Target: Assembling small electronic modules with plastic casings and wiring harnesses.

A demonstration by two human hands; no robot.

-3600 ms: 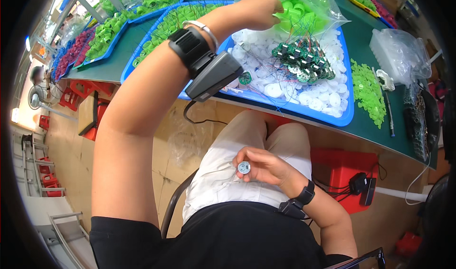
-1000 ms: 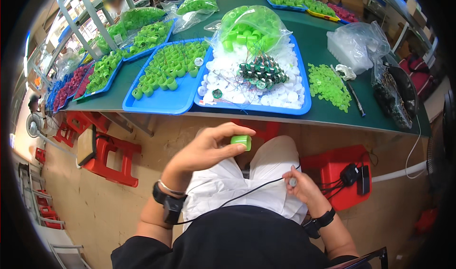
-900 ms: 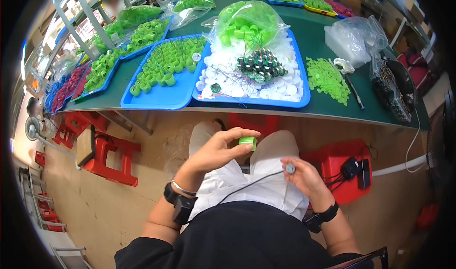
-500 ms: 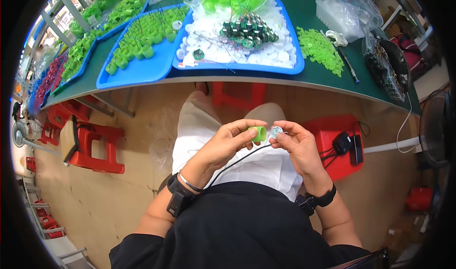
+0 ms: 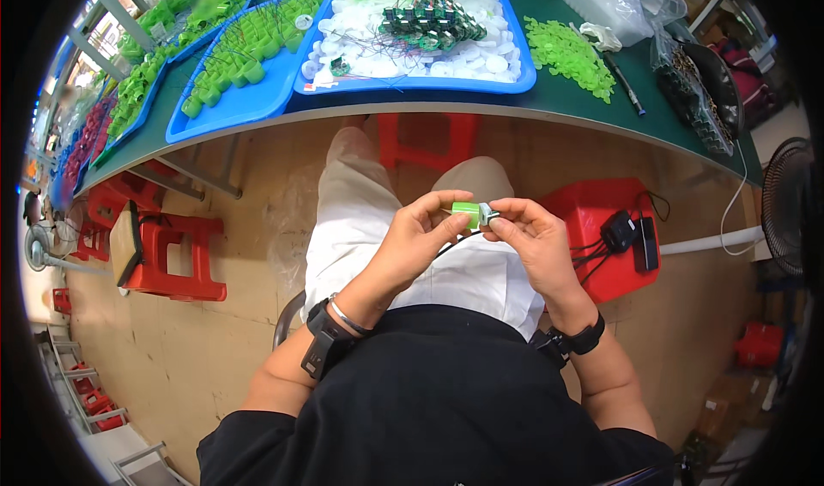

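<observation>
Above my lap, my left hand (image 5: pixel 423 234) pinches a small bright green plastic cup (image 5: pixel 464 214) between thumb and fingers, lying on its side. At the cup's right-hand end sits a small whitish round disc (image 5: pixel 486 214), held by the fingertips of my right hand (image 5: pixel 535 235). Disc and cup meet edge to edge; whether the disc sits inside the rim cannot be made out. A small dark piece shows at the right fingertips, too small to name. The thin black cable (image 5: pixel 448 247) runs below the cup, across my lap.
On the green table, a blue tray (image 5: pixel 525 81) bears white discs and wired circuit boards (image 5: pixel 429 24). Left of it, another blue tray (image 5: pixel 273 100) has wired green cups. Green flat pieces (image 5: pixel 566 55) and a pen (image 5: pixel 624 84) lie right. A red stool (image 5: pixel 562 196) carries black devices.
The gap between cup and disc has closed: my right hand has brought the disc against the cup's open end. The disc has turned edge-on. The whole view has shifted, with the table higher up.
</observation>
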